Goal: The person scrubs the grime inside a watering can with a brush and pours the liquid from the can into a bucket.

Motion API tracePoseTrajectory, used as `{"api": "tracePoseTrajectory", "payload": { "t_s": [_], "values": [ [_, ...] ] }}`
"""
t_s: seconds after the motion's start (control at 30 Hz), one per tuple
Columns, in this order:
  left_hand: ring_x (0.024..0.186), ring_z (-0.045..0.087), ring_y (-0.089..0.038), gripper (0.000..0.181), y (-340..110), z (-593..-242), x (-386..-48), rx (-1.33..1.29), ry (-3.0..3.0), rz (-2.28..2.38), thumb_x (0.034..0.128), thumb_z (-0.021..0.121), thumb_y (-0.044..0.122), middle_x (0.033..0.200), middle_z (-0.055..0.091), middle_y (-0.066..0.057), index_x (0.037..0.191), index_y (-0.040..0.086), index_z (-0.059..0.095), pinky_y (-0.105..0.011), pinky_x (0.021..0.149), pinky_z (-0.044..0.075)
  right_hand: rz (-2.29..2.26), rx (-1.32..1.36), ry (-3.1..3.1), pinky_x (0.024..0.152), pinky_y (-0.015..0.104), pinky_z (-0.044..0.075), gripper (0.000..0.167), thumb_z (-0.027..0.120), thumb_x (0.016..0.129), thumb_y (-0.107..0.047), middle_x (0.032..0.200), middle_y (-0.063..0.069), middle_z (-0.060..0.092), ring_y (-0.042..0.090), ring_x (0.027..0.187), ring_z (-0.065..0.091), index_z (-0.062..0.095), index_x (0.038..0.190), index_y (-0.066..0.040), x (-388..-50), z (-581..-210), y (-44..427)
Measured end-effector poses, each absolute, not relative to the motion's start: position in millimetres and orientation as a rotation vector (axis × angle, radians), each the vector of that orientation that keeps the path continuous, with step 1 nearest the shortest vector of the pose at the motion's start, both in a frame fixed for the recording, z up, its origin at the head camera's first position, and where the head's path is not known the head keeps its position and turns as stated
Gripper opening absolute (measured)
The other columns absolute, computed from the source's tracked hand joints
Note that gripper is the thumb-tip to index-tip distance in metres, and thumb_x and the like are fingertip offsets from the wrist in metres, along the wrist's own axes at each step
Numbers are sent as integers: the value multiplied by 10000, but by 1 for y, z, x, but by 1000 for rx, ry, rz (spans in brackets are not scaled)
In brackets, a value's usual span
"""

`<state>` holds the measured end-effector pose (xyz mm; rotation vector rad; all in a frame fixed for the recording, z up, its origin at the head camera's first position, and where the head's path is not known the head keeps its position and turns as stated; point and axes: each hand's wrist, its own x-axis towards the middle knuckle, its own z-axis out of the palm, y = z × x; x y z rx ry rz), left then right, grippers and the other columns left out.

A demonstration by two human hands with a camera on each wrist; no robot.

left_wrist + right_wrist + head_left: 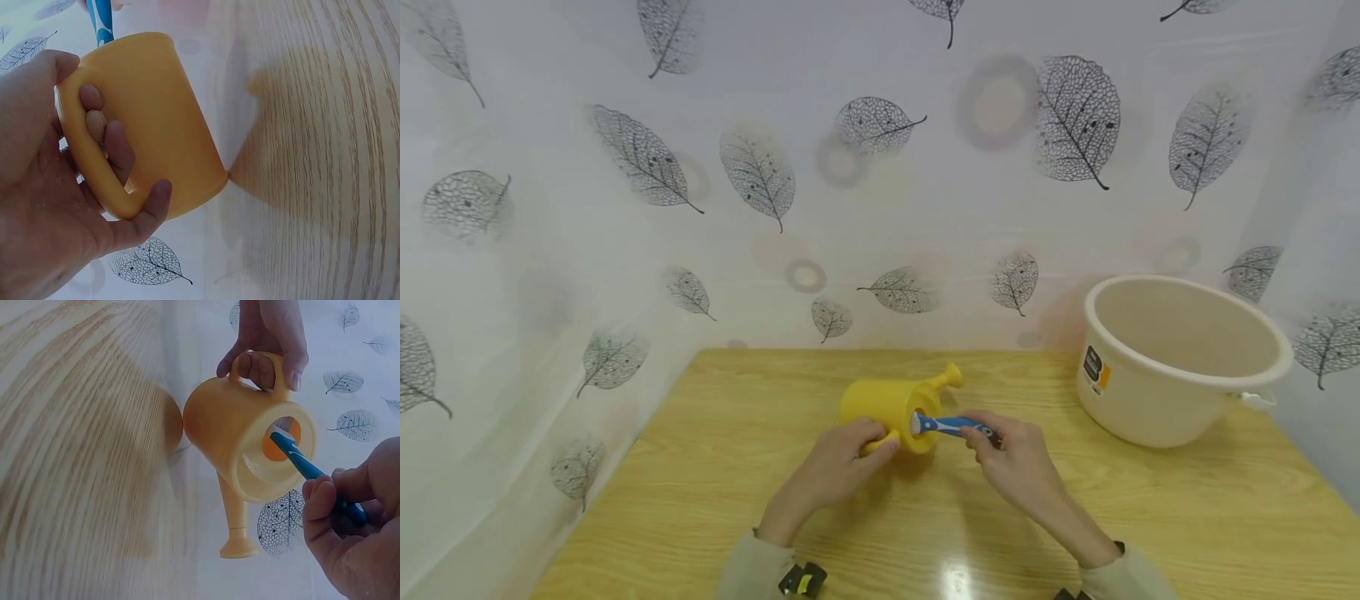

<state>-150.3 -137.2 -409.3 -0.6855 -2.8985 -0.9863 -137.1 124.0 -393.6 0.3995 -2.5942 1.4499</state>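
A yellow watering can [880,403] lies tipped on its side above the wooden table, its opening facing right and its spout pointing to the back right. My left hand [842,467] grips its handle [94,156], fingers curled through the loop in the left wrist view. In my right hand [1018,467] is the handle end of a blue and white brush [951,425], pinched between thumb and fingers. The brush's head is at the round opening [273,449] of the can, partly inside it; its tip is hard to make out.
A large cream bucket [1138,412] stands at the table's back right, with a white handle fitting [1257,402] on its right side. Behind the wooden table [700,467] hangs a pale sheet [925,217] printed with dark leaves.
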Motion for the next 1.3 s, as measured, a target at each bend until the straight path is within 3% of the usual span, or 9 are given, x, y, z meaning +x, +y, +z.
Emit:
{"api": "tracePoseTrajectory", "payload": {
  "t_s": [0.3,0.67,1.0,1.3],
  "values": [
    [669,443,-29,366,-137,-408,-151,-699,-2883,-962,1044,532,466,757,482,141,748,255,496,-217,635,399,1406,463,-2562,436,193,363,186,672,954,-16,782,13,692,30,551,521,747,1122,-39,-139,-396,125],
    [660,430,-19,354,-135,-408,-152,-740,-2853,-932,1044,544,441,746,477,145,749,250,505,-207,629,397,1249,648,-2480,446,196,363,159,717,933,-43,732,-75,619,-31,534,409,772,1066,-111,-146,-402,117],
    [661,429,-16,349,-136,-407,-152,-737,-2855,-931,1044,549,424,753,476,144,746,249,502,-207,632,395,1132,768,-2392,505,191,442,195,740,893,0,888,46,756,-50,608,472,764,1084,-32,-146,-398,122],
    [667,426,-20,366,-137,-409,-152,-720,-2876,-929,1045,537,446,750,468,144,746,239,495,-211,639,388,1089,863,-2324,507,187,446,231,760,855,33,782,-50,694,-65,610,464,771,1069,-53,-148,-395,135]
  ]
}}
